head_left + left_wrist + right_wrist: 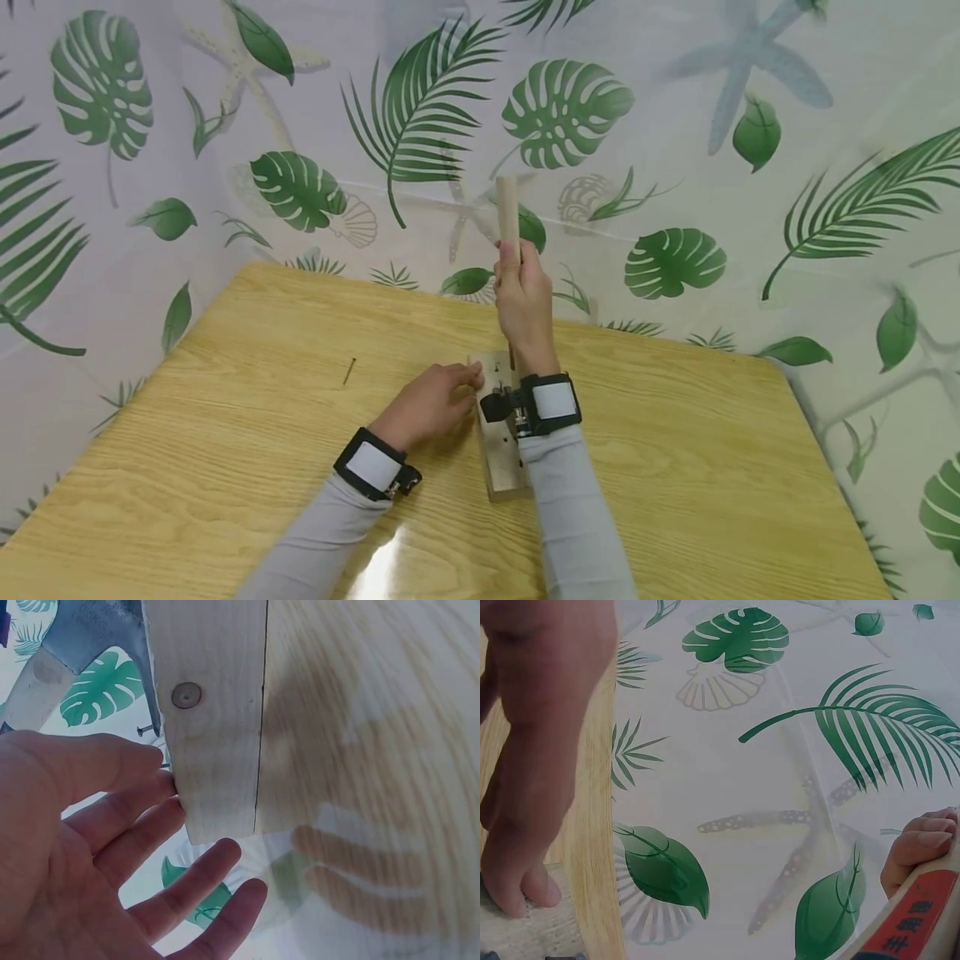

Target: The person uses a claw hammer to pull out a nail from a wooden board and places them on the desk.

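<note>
My right hand [522, 308] grips the wooden handle [508, 208] of a claw hammer, which points upward. In the right wrist view, its fingers [915, 851] wrap the handle beside a red label [919, 915]. The hammer's metal head [101, 630] shows beside the block in the left wrist view; my right hand and wrist hide it from the head camera. My left hand [435, 404] touches the far left edge of a pale wooden block [504, 467] with its fingertips, the other fingers loosely spread. A nail [146, 730] sticks out near the hammer head.
A loose nail [349, 371] lies on the wood-grain table [675, 467], left of the block. Behind the table hangs a white cloth [465, 108] with green leaves, shells and starfish. Both wrists wear black straps with small cameras.
</note>
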Demonstrator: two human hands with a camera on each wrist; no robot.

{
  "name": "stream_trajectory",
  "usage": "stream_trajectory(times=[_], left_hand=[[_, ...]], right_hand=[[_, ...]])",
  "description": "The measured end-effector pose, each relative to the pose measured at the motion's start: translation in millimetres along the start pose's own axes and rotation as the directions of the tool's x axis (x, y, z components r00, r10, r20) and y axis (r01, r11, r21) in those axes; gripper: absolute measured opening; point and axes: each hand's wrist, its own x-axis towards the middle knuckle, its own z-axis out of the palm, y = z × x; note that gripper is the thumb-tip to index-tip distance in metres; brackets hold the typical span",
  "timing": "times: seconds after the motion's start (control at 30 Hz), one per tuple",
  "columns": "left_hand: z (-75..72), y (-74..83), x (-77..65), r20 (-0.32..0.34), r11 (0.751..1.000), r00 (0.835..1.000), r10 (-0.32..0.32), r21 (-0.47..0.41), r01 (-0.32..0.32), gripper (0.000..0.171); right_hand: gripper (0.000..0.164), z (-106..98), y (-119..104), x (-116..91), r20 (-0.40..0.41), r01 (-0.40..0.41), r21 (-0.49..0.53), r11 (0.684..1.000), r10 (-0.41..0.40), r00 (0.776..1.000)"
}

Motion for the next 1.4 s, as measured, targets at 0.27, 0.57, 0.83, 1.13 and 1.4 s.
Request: stream_trajectory(times=[0.27,0.57,0.83,1.13,1.4], left_hand=[[2.0,-2.3,0.4,0.002,1.0,1.0,0.017,0.02,-0.017,0.027],[0.3,-1.7,0.8,-0.001,1.0,1.0,0.012,0.009,-0.012,0.038],[-0.3,-3.6,0.2,0.008,1.0,1.0,0.001,-0.003,-0.001,0.045],[0.9,-3.1,1.2,0.001,1.0,1.0,0.004,-0.018,-0.004,0.034],[2.1,-3.4,0.9,0.002,1.0,1.0,-0.01,-0.027,0.01,0.032]], right_hand=[[0.048,2,10,11,0.003,-0.042,-0.018,0.999,0.042,0.999],[0.043,8,12,19,-0.047,0.009,0.012,1.0,-0.009,0.999],[0.039,13,8,18,-0.087,0.007,0.008,1.0,-0.006,0.996],[0.035,-3,0,0,-0.192,0.135,0.069,0.988,-0.119,0.974],[0.03,-20,-3,-20,-0.292,0.321,0.227,0.919,-0.25,0.923]])
